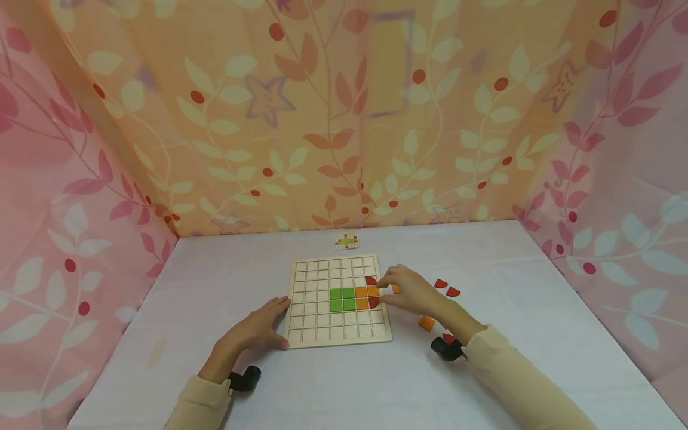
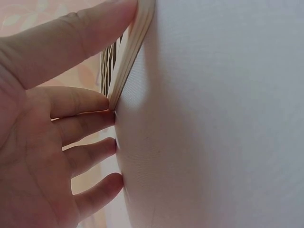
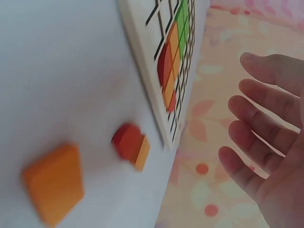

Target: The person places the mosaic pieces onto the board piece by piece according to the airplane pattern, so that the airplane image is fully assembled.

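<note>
A pale wooden grid board [image 1: 312, 325] lies flat on the table. Green square tiles [image 1: 343, 300] fill cells near its middle, with orange square tiles [image 1: 361, 292] beside them. Red quarter-round tiles [image 1: 374, 303] sit at the right end of this block. My left hand [image 1: 258, 328] rests at the board's left edge; thumb and fingertips touch the side [image 2: 127, 57] in the left wrist view. Over the board's right edge hovers my right hand [image 1: 409, 291], close to the orange and red tiles. The right wrist view shows its fingers [image 3: 254, 116] spread and holding nothing.
Loose red tiles [image 1: 441, 283] and an orange tile [image 1: 427, 323] lie right of the board, partly hidden by the right forearm. A small pattern card [image 1: 346, 240] lies behind the board. Floral curtains [image 1: 344, 119] enclose the white table [image 1: 231, 269] at back and sides.
</note>
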A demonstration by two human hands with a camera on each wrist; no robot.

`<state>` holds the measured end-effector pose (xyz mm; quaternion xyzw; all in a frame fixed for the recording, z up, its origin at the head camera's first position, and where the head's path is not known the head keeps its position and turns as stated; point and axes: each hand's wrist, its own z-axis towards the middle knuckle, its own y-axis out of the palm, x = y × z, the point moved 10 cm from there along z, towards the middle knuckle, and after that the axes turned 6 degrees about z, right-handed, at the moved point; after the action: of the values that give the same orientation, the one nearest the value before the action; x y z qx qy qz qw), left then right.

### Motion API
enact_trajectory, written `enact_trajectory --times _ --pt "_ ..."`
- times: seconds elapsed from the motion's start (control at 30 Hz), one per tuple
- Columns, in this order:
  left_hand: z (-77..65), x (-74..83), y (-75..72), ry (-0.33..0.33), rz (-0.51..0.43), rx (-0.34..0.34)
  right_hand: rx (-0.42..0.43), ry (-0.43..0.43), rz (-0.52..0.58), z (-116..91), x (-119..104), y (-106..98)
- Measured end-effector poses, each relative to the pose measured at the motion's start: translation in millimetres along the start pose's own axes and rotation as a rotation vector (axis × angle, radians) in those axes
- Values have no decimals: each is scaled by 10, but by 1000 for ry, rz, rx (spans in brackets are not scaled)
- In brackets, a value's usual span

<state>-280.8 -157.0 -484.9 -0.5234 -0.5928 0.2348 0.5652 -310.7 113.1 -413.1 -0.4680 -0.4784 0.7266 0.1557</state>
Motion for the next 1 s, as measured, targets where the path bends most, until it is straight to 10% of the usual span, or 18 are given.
enact_trajectory --times 1.0 --pt "23 -38 25 -19 7 -6 -40 218 40 -650 972 -269"
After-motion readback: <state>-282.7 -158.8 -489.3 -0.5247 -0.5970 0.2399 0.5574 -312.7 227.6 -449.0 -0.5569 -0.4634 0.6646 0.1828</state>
